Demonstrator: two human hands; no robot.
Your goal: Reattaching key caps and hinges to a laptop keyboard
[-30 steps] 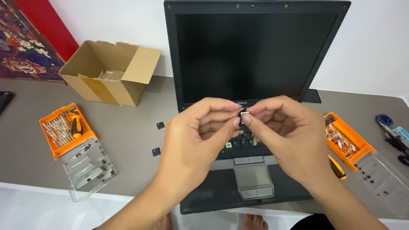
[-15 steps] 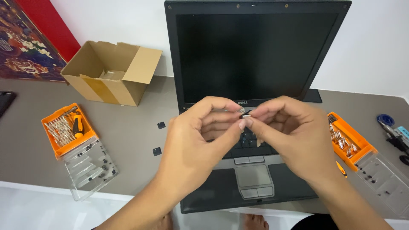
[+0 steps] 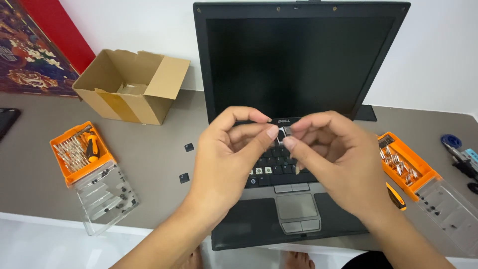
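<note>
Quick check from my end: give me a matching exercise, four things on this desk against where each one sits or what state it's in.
Things:
1. cardboard box
2. laptop
3. loose keycaps
4. small part

Places or states:
A. pinched between the fingertips of the left hand and right hand
B. lying on the desk left of the keyboard
C. open, at the back left
D. lid up, screen dark, in the middle

Pairs: 1-C, 2-D, 3-B, 4-A
</note>
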